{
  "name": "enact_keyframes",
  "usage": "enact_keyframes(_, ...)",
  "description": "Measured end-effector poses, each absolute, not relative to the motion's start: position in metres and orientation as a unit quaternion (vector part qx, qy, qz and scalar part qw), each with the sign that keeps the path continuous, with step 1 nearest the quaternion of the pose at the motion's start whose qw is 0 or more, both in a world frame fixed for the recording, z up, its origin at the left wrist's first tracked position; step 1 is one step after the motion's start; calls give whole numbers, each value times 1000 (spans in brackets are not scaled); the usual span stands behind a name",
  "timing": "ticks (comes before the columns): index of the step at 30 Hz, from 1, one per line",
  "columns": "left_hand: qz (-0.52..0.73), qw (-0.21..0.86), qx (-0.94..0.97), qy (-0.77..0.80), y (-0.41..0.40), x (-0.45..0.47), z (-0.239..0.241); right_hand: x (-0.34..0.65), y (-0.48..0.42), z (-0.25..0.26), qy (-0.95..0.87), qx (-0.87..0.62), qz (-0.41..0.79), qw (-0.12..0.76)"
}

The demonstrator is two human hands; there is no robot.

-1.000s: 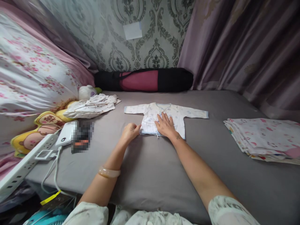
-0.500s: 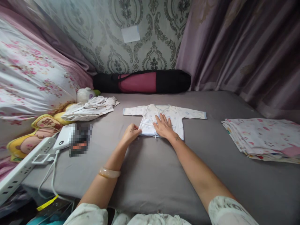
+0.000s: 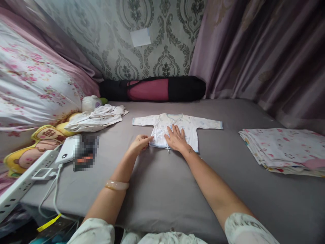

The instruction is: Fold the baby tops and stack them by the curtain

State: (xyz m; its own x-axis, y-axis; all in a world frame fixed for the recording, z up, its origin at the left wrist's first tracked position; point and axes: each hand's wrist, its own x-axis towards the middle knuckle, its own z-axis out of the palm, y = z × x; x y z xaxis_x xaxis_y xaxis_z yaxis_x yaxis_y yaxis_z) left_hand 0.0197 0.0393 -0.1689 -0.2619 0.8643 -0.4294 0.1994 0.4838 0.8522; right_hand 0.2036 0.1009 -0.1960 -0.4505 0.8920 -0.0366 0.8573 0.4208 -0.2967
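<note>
A small white baby shirt (image 3: 191, 133) with pale blue prints and blue edging lies spread on the grey bed sheet (image 3: 162, 189), both sleeves stretched out sideways. My right hand (image 3: 176, 138) rests flat on the shirt's front, fingers spread. At the shirt's lower left corner, my left hand (image 3: 141, 143) pinches the edge between thumb and fingers. A short white tie hangs from the hem between the hands. A pale bangle (image 3: 117, 185) circles my left forearm.
Folded printed cloths (image 3: 284, 149) are stacked at the right. Crumpled spotted cloth (image 3: 98, 118) lies at the left, near a white power bank (image 3: 66, 150), cables and a power strip (image 3: 27, 184). A long black and pink bag (image 3: 149, 89) lies along the wall.
My left hand has shifted slightly up and outward at the shirt's lower left corner. My right hand stays flat on the shirt. The whole view has drifted a little.
</note>
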Motion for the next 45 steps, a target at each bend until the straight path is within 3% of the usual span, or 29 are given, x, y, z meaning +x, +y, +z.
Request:
enact_keyframes(6,327,442,365,751,43,20,-177,204,100,-195,-841,-519,138,66)
enact_keyframes(16,141,128,552,812,30,20,-177,204,98,-197,-843,-520,123,61)
enact_keyframes(19,106,140,569,804,38,15,-172,203,97,-198,-845,-518,115,65)
enact_keyframes(22,118,226,553,793,59,8,-167,203,98,-198,-845,-519,115,66)
enact_keyframes(25,238,315,469,790,87,10,-166,202,98,-198,-844,-520,115,65)
enact_keyframes(29,381,347,349,783,115,23,-172,203,97,-198,-845,-518,110,72)
enact_keyframes(38,387,251,354,813,129,21,-198,204,97,-198,-846,-516,118,71)
enact_keyframes(45,268,142,436,847,126,25,-193,204,96,-197,-846,-513,125,77)
